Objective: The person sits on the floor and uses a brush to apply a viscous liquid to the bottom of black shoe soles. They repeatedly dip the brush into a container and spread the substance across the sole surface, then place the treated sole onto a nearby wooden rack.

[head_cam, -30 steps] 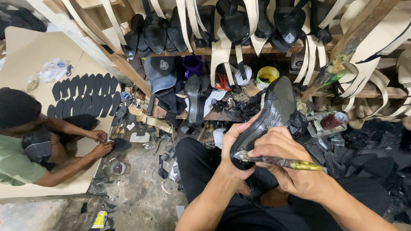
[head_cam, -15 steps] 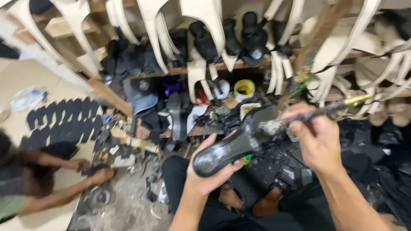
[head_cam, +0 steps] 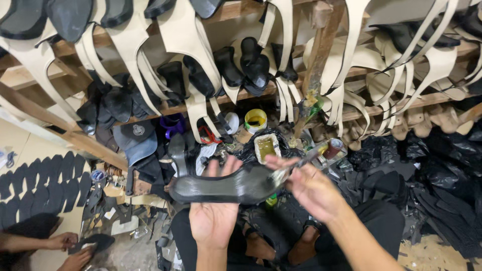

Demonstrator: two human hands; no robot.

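Single head-worn view, steeply downward and close over hands, lap, perhaps slightly tilted.

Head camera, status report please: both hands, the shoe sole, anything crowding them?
Left hand under black shoe sole, holding it flat. Right hand holding brush at sole's tip. Glue tub just behind; a co-worker's hands far off, not in the way.
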